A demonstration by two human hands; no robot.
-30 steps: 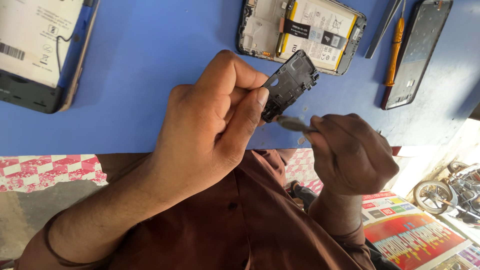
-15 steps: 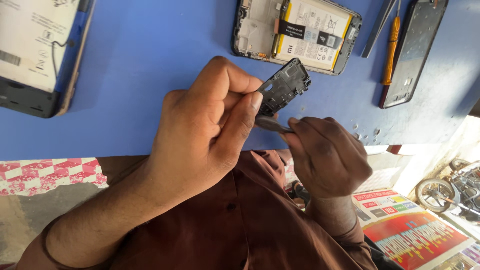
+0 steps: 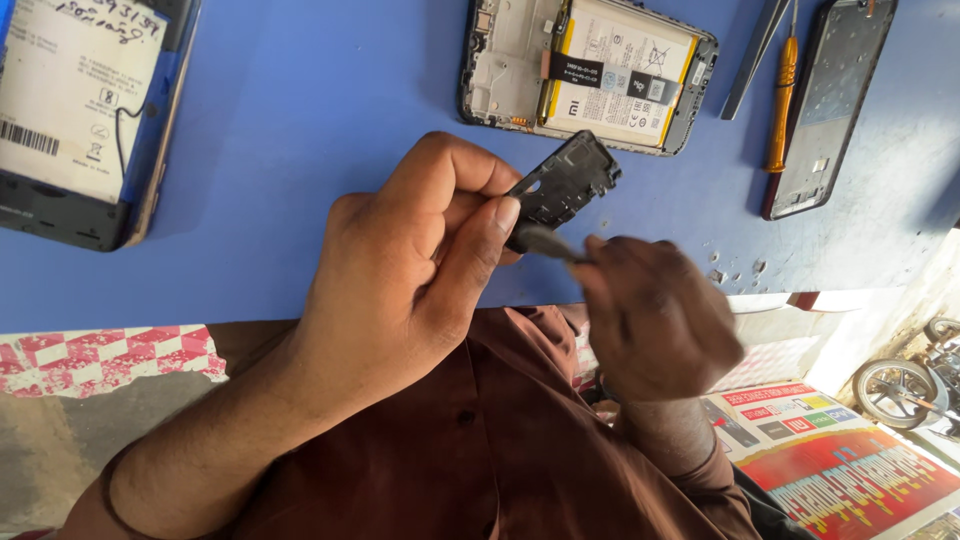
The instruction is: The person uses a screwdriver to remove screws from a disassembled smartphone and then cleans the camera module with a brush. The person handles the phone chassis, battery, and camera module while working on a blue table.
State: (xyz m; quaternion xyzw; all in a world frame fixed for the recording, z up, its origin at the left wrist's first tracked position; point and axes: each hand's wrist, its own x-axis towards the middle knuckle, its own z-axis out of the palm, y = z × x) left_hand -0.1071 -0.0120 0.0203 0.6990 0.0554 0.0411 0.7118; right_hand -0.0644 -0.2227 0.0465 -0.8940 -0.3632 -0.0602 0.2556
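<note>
Overhead, a small black plastic cover (image 3: 565,190) is pinched between the thumb and fingers of the left hand (image 3: 410,270), held up just above a blue tabletop (image 3: 300,120). The left hand's fingers are closed on the cover's lower edge, with its upper part left free and tilted toward the top right. A thin metal tool (image 3: 545,242) is gripped in the right hand (image 3: 655,315), whose fingers are curled tight around it; the tool's tip is seen touching or nearly touching the cover's lower end, right by the left thumb. The right hand is blurred, so the exact contact cannot be told. The two hands are held close together, almost meeting at the cover.

Behind them, an opened phone (image 3: 590,75) is laid flat on the table with its battery and inner parts exposed. To its right, a pair of grey tweezers (image 3: 755,55) and an orange-handled screwdriver (image 3: 780,95) are set side by side, and a black phone back panel (image 3: 830,105) is placed just beside the screwdriver. At the far left, another device (image 3: 85,110) with a white label is shown partly cut off by the frame. A brown shirt (image 3: 470,440) is worn by the person, and a red-and-white checked cloth (image 3: 105,355) is seen at the lower left.
</note>
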